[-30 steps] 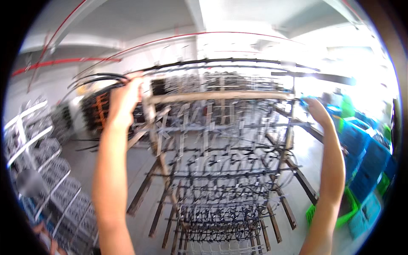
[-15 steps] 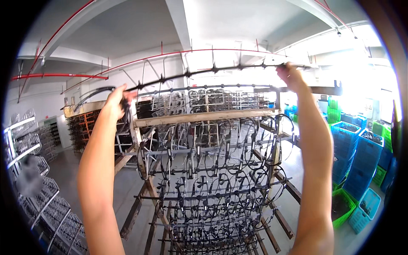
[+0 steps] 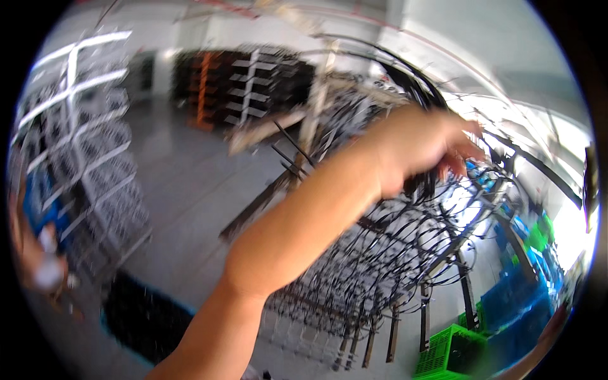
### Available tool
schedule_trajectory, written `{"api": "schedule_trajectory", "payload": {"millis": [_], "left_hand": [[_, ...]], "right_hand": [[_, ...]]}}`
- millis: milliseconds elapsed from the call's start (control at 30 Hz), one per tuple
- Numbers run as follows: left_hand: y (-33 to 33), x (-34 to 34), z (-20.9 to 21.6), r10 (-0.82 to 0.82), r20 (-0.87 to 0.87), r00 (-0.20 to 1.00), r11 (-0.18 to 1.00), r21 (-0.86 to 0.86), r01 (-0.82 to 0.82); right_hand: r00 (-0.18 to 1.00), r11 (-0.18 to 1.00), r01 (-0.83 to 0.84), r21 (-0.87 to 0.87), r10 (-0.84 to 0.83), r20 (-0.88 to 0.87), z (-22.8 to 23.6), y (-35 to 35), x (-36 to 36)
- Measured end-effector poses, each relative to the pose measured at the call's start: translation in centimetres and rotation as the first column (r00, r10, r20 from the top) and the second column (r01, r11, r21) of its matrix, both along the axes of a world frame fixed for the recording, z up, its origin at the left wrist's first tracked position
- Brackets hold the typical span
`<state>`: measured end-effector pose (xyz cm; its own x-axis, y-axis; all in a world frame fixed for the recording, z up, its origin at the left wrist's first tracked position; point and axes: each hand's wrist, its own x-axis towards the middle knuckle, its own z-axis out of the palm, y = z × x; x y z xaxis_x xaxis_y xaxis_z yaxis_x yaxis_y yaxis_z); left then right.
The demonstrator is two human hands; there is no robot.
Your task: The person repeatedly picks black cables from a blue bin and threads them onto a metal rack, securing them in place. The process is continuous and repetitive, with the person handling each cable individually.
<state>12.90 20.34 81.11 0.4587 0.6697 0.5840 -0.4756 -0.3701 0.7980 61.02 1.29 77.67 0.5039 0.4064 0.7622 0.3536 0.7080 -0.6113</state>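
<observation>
Near the upper right, my left hand [image 3: 437, 145] reaches across the view, smeared by motion, its fingers curled about a black rod [image 3: 538, 161]. The rod runs from the hand toward the right rim. Long black curved strips [image 3: 411, 82] arch above the hand, and more black pieces show under the palm. Beyond and below it stands a rack of black wire-like loops [image 3: 392, 247]. At the lower right rim, part of my right forearm [image 3: 538, 351] shows; my right hand [image 3: 560, 316] is cut off and blurred, so its fingers cannot be read.
A tall white rack [image 3: 76, 107] of grey parts stands at left, with a person [image 3: 28, 240] near it. A dark bin [image 3: 139, 316] with a blue rim sits on the floor. Green crate [image 3: 443, 354] and blue crates [image 3: 519, 310] stand lower right. Bars jut from the rack.
The view has swung left and tilted. My left hand now appears at the upper right with the rod; my right hand has gone from the raised rod end to the lower right rim.
</observation>
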Motion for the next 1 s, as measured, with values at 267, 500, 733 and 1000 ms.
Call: {"api": "schedule_trajectory", "payload": {"millis": [267, 500, 733, 1000], "left_hand": [[-10.3, 5.4, -36.0, 0.14, -0.128, 0.982, 0.918, -0.356, -0.178], [-12.6, -1.8, -63.8, 0.307, -0.35, 0.885, 0.178, -0.893, -0.414], [-6.6, -7.9, -80.2, 0.361, -0.434, 0.825, 0.097, -0.863, -0.496], [-1.3, -10.8, -87.1, 0.466, -0.444, 0.765, 0.093, -0.835, -0.542]], "right_hand": [[0.814, 0.758, -0.41, -0.507, 0.054, -0.578, -33.6, -10.5, 7.3], [0.621, 0.354, -0.652, -0.671, -0.258, -0.74, -58.1, -10.0, 13.3], [0.667, 0.434, -0.563, -0.703, -0.264, -0.697, -72.9, 1.5, 4.2], [0.742, 0.473, -0.461, -0.751, -0.259, -0.618, -79.3, 8.9, -0.7]]}}
